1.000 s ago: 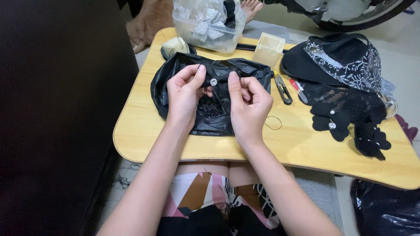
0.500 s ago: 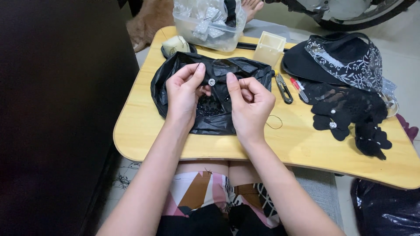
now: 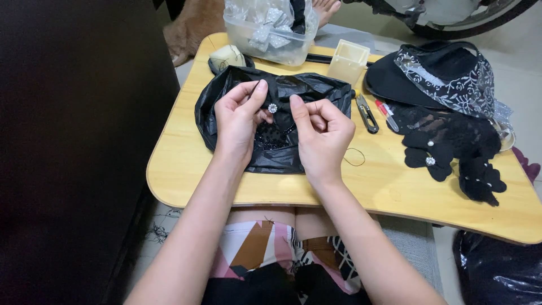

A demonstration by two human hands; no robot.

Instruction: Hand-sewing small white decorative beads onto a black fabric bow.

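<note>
My left hand pinches a small black piece topped with a sparkling round stone, held above an open black plastic bag of tiny black beads. My right hand is closed right beside it, fingertips pinched together as if on a thin needle or thread; a fine line shows near its index finger. A loop of dark thread lies on the wooden lap table by the right wrist.
Small thread snips and a red-capped pen lie right of the bag. Black fabric flowers with stones and a black lace hat fill the right side. A clear tub, small plastic box and pincushion stand behind.
Both hands stay over the bag; the right hand's fingers have shifted slightly closer to the stone piece. Nothing else has moved.
</note>
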